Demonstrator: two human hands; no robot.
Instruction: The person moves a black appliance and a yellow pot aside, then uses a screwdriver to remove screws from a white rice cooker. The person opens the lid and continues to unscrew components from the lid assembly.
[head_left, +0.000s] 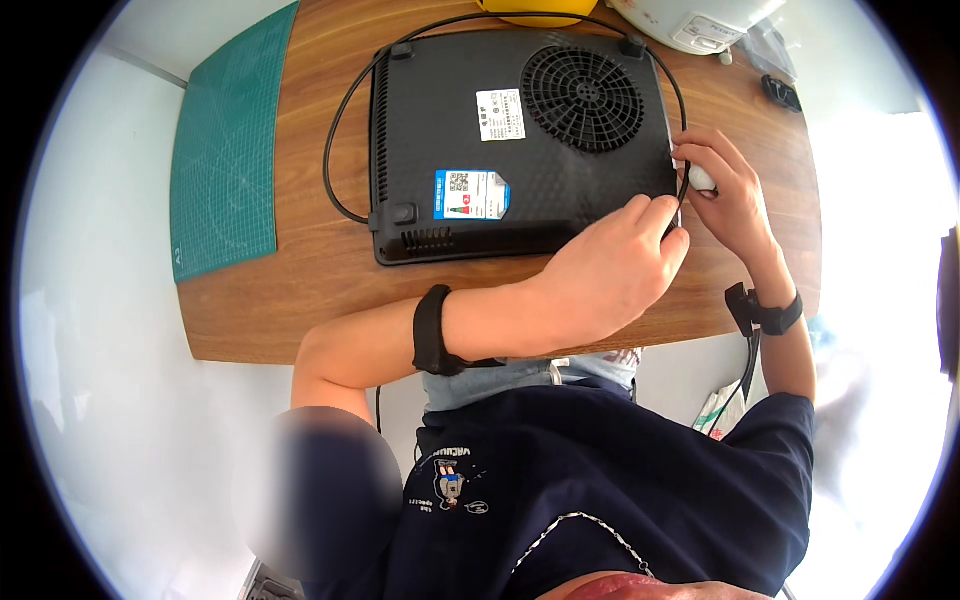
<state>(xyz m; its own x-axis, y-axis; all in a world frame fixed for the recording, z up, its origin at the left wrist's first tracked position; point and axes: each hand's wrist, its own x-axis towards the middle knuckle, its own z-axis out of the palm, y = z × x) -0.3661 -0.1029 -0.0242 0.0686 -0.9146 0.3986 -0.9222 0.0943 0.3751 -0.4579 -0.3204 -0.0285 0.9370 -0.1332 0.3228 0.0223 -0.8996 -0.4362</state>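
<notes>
An induction cooker (450,120) lies upside down on the wooden table, its black underside up with a round fan grille (583,98). A black power cord (345,105) leaves its left side and loops round the back to the right side. My left hand (620,265) reaches across the near right corner, thumb and fingers pinched together where the cord comes down. Beside the cooker's right edge, my right hand (735,195) is curled round a small white rounded object (702,180), partly hidden by the fingers. Its fingertips are close to the cord and the edge.
On the left lies a green cutting mat (230,140). Along the back are a yellow item (540,12) and a white appliance (690,25). A small black object (781,93) sits at the back right by a clear plastic bag (765,48). The table's near edge borders my body.
</notes>
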